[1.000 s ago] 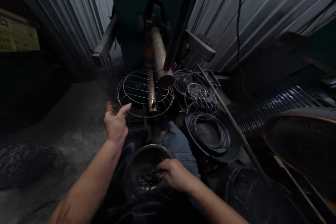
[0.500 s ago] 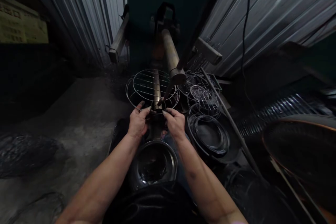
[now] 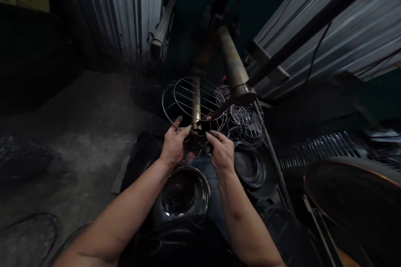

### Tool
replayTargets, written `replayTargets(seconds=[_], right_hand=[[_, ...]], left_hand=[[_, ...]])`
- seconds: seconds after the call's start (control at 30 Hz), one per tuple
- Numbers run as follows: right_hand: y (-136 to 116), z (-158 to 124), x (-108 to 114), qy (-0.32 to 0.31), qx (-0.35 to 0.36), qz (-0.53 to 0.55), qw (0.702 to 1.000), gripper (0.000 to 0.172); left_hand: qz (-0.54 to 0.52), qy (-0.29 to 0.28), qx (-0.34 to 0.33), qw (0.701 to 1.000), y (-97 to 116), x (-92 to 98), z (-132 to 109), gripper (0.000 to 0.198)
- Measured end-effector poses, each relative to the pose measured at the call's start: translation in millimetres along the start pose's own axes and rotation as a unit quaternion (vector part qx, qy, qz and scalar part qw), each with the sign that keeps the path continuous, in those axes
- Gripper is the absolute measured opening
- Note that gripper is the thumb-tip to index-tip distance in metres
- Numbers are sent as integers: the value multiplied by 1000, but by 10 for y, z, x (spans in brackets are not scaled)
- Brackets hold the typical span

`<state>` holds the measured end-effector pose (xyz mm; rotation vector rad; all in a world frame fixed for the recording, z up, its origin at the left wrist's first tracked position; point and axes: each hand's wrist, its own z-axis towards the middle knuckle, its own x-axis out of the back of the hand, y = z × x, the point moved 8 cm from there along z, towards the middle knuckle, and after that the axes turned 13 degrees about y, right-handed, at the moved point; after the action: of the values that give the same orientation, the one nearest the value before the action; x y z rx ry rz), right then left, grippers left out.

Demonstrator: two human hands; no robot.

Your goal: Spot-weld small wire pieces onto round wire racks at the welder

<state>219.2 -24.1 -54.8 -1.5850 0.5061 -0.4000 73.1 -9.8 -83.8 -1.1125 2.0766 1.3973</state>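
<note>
Left hand [image 3: 173, 146], right hand [image 3: 222, 152]: fingers pinched on 6 o'clock rim of wire rack [image 3: 197, 99], seemingly seating it under welder tip [image 3: 213, 115]. Next calls for steady, exact alignment.

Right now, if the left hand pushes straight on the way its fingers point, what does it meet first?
The near rim of the round wire rack; the left hand has its fingertips apparently at it. Beyond that lies the brass bar, though depth is unclear.
</note>
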Motion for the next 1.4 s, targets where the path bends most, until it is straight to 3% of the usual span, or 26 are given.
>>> replayTargets(seconds=[0.13, 0.2, 0.3, 0.5, 0.57, 0.63, 0.7, 0.77, 0.83, 0.93, 1.07, 1.23, 1.3, 1.4], right_hand=[[-69, 25, 32, 53, 80, -46, 994, 27], [-104, 36, 36, 78, 108, -59, 989, 26], [-89, 58, 6, 77, 69, -30, 994, 24], [-84, 56, 22, 64, 20, 3, 998, 25], [-85, 55, 29, 41, 38, -30, 998, 26], [-136, 43, 30, 22, 102, -104, 989, 27], [-245, 3, 24, 33, 206, -213, 954, 28], [-354, -65, -30, 50, 307, -332, 891, 28], [-406, -120, -121, 48, 364, -433, 824, 29], [-419, -144, -221, 24, 386, -524, 759, 28], [-418, -118, -266, -8, 395, -565, 724, 27], [-446, -78, -249, -35, 404, -533, 743, 23], [-461, -86, -227, -56, 393, -489, 776, 23], [-467, -84, -146, -87, 338, -389, 852, 26]], left_hand=[[-16, 1, -10, 1000, -174, -81, -111, 102], [0, 35, -30, 999, -231, -102, -106, 94], [21, 69, -62, 995, -234, -109, -50, 72], [59, 41, -95, 993, -197, -98, 11, 56], [57, 27, -93, 994, -206, -109, 3, 51], [56, 17, -91, 994, -211, -125, -5, 48], [67, 18, -98, 993, -197, -128, -6, 47], [87, 29, -114, 989, -169, -111, 1, 49], [103, 45, -127, 985, -145, -84, 12, 52], [124, 73, -142, 979, -121, -38, 26, 53], [145, 85, -161, 972, -104, -20, 34, 50], [146, 89, -174, 970, -91, -13, 73, 49], [137, 78, -160, 974, -107, -20, 96, 48], [104, 40, -128, 985, -141, -53, 114, 44]])
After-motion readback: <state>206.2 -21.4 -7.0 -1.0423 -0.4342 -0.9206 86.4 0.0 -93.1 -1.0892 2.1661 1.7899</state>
